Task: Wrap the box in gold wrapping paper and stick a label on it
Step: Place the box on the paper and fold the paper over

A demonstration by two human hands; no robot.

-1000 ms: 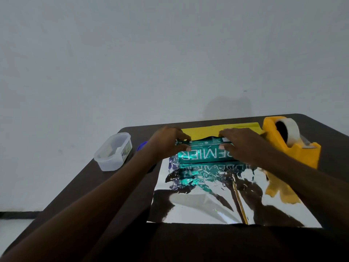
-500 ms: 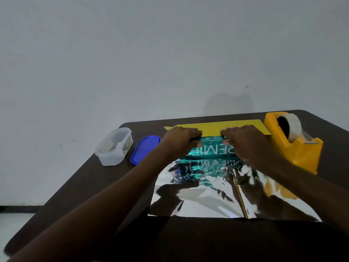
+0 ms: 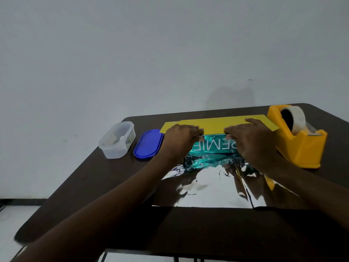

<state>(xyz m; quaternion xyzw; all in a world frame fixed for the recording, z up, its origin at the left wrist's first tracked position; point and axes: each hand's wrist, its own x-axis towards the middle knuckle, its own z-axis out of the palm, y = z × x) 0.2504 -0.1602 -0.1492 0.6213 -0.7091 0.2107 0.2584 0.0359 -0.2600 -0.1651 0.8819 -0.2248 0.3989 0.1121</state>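
Nearest us, the dark brown table [image 3: 94, 186] runs from 6 o'clock up toward 12. On it, the gold wrapping paper [image 3: 207, 188] lies shiny side up, mirror-like, its near edge toward 6 o'clock, its far edge showing a matte yellow side at 12 o'clock.

We see both forearms reach in from 6 o'clock over the sheet. The teal box [image 3: 213, 146] lies flat on the paper's far part, white letters upside down to us, its long side running 9 to 3 o'clock. The left hand [image 3: 179, 142] covers the box's 9 o'clock end, fingers curled over its far edge, gripping it. The right hand [image 3: 251, 140] covers the 3 o'clock end, thumb on the box's top, fingers curled round the far edge; fingertips reach the yellow strip.

At 3 o'clock of the right hand, just beside the paper, stands a yellow tape dispenser [image 3: 300, 146] with a roll of tape [image 3: 294, 118]. At 9 o'clock of the left hand lies a blue lid [image 3: 148, 144], touching or nearly touching the paper's edge; we cannot tell which. Farther toward 9 o'clock sits a clear plastic container [image 3: 118, 142]. Grey wall [image 3: 170, 53] at 12 o'clock.
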